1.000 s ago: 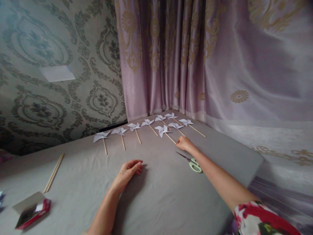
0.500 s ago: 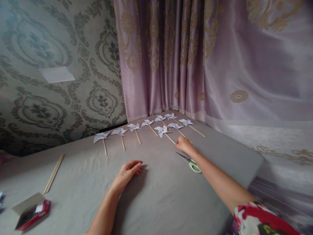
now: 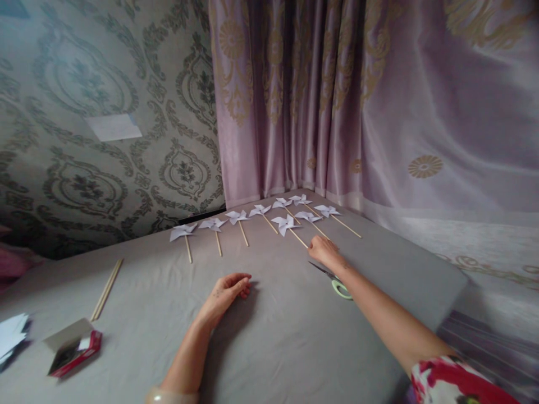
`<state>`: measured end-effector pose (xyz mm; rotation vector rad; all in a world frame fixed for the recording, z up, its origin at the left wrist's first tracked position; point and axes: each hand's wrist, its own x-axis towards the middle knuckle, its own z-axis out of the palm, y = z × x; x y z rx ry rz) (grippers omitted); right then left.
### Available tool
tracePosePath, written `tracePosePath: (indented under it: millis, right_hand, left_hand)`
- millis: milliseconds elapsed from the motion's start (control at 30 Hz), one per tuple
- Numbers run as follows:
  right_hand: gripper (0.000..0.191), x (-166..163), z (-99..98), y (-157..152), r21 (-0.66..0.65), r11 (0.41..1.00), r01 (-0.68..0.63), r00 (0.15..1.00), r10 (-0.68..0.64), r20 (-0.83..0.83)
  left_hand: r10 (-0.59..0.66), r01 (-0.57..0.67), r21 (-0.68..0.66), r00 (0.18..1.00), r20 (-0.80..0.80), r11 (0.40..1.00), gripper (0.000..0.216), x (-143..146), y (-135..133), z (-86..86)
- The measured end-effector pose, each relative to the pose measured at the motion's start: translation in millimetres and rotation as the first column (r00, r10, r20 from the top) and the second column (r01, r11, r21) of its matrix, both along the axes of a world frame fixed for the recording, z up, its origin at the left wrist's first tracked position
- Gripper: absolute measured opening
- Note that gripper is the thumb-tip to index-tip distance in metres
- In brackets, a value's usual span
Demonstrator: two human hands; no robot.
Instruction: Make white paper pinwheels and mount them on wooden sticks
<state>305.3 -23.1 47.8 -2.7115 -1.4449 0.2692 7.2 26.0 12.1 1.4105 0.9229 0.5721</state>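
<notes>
My right hand [image 3: 322,248] is closed around the lower end of the stick of a white paper pinwheel [image 3: 286,225], which lies on the grey-covered table [image 3: 269,342]. Just below that hand, scissors [image 3: 340,288] with green handles lie partly under my forearm. My left hand [image 3: 233,288] hovers low over the cloth in the middle, its fingers loosely curled and nothing visible in them. Several other pinwheels lie along the back, among them a leftmost one [image 3: 183,232] and a rightmost one [image 3: 328,211].
At the left lie thin wooden sticks [image 3: 106,290]. Near them stands an opened red box [image 3: 78,350] with dark contents. White paper pieces [image 3: 12,336] sit at the left edge. Behind the table hang pink curtains [image 3: 286,112] beside a patterned wall [image 3: 113,179].
The view has swung slightly left, so everything appears further right and the white paper pieces show more. My right hand stays at the pinwheel stick; my left hand keeps about the same pose.
</notes>
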Motion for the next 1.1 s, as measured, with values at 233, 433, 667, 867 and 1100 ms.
tracePosePath:
  millis: [233, 433, 667, 867, 1100]
  right_hand:
    - [0.028, -1.0, 1.2, -0.1, 0.000, 1.000, 0.003, 1.000, -0.003, 0.001]
    - [0.029, -1.6, 5.3, -7.6, 0.029, 1.000, -0.003, 1.000, 0.002, 0.006]
    - [0.029, -14.3, 7.0, -19.4, 0.089, 0.996, -0.017, 1.000, 0.015, 0.022]
    - [0.031, -49.7, 0.1, -27.1, 0.142, 0.979, -0.143, 0.989, 0.146, -0.012]
    - [0.028, -104.8, -5.7, -32.0, 0.178, 0.917, -0.357, 0.924, 0.375, -0.078]
  left_hand:
    - [-0.031, 0.031, 0.028, 1.000, -0.002, 0.999, 0.053, -3.9, 3.4, -4.6]
    - [-0.040, 0.041, 0.049, 0.999, -0.010, 0.998, 0.051, -4.5, 2.0, -2.6]
    - [-0.024, 0.023, 0.052, 1.000, 0.002, 0.998, 0.049, -4.4, 2.1, -2.8]
    - [-0.018, 0.017, 0.065, 1.000, 0.024, 0.998, 0.049, -4.5, 2.2, -5.6]
    - [0.015, -0.017, 0.069, 0.999, 0.033, 0.997, 0.048, -0.6, 0.0, -4.6]
